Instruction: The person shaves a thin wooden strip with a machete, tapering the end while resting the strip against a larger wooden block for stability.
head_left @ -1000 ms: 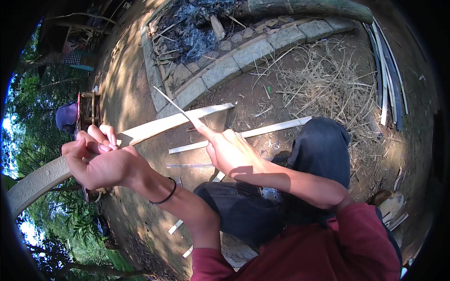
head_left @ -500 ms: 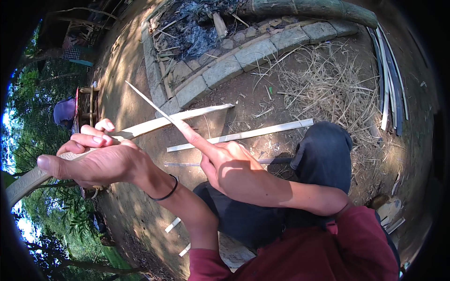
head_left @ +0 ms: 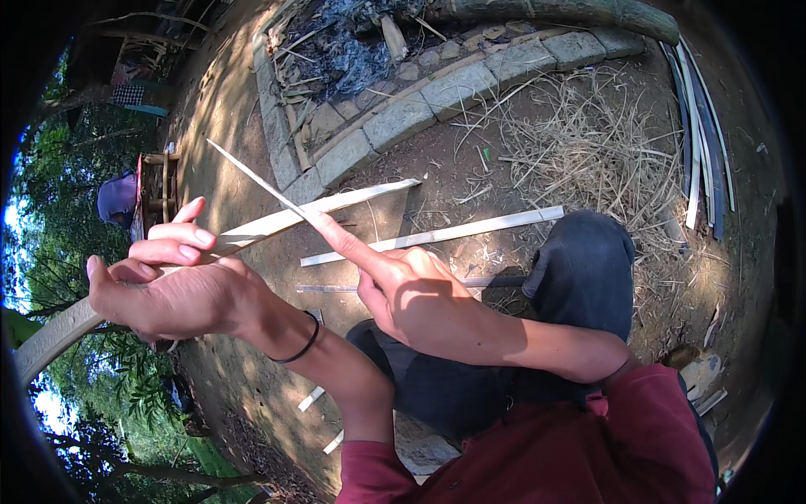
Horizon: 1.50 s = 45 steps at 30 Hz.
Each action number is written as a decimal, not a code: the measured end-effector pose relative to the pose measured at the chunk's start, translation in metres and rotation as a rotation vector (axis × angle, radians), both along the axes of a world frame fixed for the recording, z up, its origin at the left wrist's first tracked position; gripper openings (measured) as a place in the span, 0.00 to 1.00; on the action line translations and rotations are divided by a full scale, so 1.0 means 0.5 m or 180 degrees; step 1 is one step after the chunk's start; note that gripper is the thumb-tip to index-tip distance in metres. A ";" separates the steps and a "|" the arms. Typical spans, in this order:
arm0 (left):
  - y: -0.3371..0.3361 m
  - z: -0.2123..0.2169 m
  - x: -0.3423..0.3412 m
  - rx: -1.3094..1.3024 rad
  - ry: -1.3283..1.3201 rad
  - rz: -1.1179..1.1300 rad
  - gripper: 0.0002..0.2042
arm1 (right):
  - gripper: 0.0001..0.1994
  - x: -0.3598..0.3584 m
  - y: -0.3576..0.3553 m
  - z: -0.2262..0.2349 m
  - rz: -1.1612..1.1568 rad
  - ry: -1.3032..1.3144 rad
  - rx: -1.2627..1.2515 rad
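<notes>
A long pale bamboo strip (head_left: 361, 195) runs across the palm of my left hand (head_left: 189, 294), palm up. The fingers bend loosely over the strip and the thumb points up and left. Its near-left end bends out toward the picture's rim. My right hand (head_left: 420, 298) is closed around a knife, whose handle is hidden inside the fist. The index finger stretches along the narrow knife blade (head_left: 252, 176), which points up and left. In the picture the blade crosses over the strip; I cannot tell whether they touch.
Another pale strip (head_left: 437, 236) and a dark strip (head_left: 336, 289) lie before my knees. A shavings pile (head_left: 588, 151) covers ground at right, with long strips (head_left: 701, 134) beyond. A stone-edged fire pit (head_left: 403, 118) with ash and a thick bamboo pole (head_left: 554, 13) are ahead.
My left fingers have lifted and opened a little, and the thumb has drawn back toward the palm. The knife blade has shifted slightly up and left.
</notes>
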<state>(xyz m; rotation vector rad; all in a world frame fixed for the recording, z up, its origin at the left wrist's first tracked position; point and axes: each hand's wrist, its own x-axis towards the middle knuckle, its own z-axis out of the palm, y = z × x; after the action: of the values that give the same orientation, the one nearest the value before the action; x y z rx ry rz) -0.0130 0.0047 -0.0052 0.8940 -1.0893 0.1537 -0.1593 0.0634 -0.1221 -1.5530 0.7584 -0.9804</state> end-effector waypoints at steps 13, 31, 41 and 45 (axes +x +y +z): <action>0.022 -0.001 -0.021 -0.0055 0.0387 -0.0060 0.15 | 0.41 -0.001 0.055 0.018 -0.0280 0.0510 -0.0609; 0.013 -0.007 -0.049 -0.0054 0.0299 -0.0429 0.13 | 0.41 -0.033 0.050 0.083 0.0150 0.1177 -0.0301; 0.003 -0.004 -0.044 -0.0054 0.0228 -0.0354 0.10 | 0.39 -0.016 0.042 0.031 -0.0217 0.0816 -0.0435; 0.010 -0.003 -0.040 -0.0053 0.0349 -0.0374 0.11 | 0.37 -0.006 0.017 -0.010 -0.0153 0.1220 0.0062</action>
<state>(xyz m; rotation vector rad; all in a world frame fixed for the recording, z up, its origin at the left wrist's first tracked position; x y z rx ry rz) -0.0330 0.0097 -0.0067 0.8119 -1.0338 0.0161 -0.1624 0.0721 -0.1272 -1.7354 1.0714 -0.7127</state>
